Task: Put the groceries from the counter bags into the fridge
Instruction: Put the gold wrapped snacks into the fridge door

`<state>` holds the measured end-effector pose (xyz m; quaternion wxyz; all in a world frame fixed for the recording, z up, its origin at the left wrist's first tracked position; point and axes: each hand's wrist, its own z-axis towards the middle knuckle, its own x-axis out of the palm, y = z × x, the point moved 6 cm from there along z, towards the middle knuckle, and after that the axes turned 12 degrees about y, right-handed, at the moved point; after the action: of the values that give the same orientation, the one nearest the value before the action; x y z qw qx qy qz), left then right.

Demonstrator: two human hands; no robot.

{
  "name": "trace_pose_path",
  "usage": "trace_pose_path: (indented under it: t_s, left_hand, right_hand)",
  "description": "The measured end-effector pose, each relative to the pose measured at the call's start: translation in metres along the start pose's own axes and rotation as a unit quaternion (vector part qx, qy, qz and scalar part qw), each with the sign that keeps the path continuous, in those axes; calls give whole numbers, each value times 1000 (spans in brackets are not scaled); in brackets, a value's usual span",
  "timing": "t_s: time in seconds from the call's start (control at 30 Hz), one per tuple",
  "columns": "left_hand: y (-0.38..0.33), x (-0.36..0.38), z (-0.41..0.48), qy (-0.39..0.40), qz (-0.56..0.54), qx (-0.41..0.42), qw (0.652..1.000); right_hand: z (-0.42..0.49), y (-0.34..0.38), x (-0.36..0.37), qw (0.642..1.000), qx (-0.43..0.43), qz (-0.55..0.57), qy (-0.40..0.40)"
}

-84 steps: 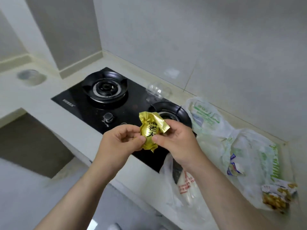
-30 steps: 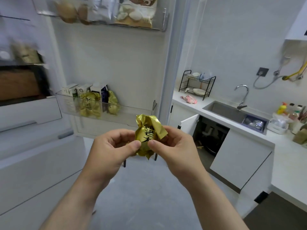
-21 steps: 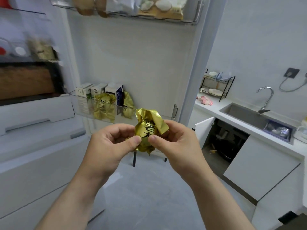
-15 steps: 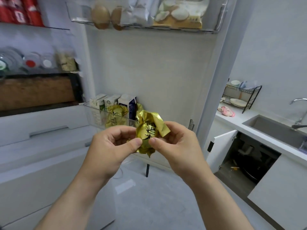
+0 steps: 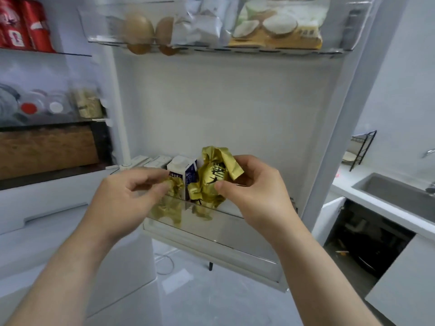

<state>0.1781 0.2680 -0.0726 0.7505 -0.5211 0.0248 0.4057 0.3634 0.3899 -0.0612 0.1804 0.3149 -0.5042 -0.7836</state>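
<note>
Pinching the gold foil packet (image 5: 213,177) between thumb and fingertips of the right hand (image 5: 256,194), just above the door bin (image 5: 226,223) and next to the milk carton (image 5: 180,169) standing in it, with the left hand (image 5: 124,201) loosely curled at the bin's left end, gripping nothing visible. Looks about one drop from done for this item, with similar gold packets (image 5: 168,209) already in that bin. Can't tell what's left in the counter bags, out of view here.

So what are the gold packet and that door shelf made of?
Gold packet, in the right hand: likely metallised foil film, glossy, holding sharp creases. Door shelf: probably clear rigid plastic; the packets inside show through its front wall.
</note>
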Motion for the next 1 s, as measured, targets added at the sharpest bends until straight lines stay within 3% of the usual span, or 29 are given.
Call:
trace_pose_path:
  t_s: [0.13,0.3,0.47,0.7,0.83,1.0]
  left_hand:
    - [28,-3,27,86,128,38,987]
    - [53,2,39,159,160,59,972]
    - [66,5,44,164,140,98,971]
    - [67,6,46,152,200,137,958]
    - [66,7,46,165,205,144,954]
    - [66,9,48,185,213,140,949]
  right_hand:
    - [17,-3,11,996,39,-85,4]
    - [32,-11,27,987,81,-132,34]
    - [37,-24,30,968,147,-193,70]
    - [50,-38,39,917,227,-294,145]
    - [48,-44,45,919,271,-217,185]
    - [44,-50,45,931,313,-91,167]
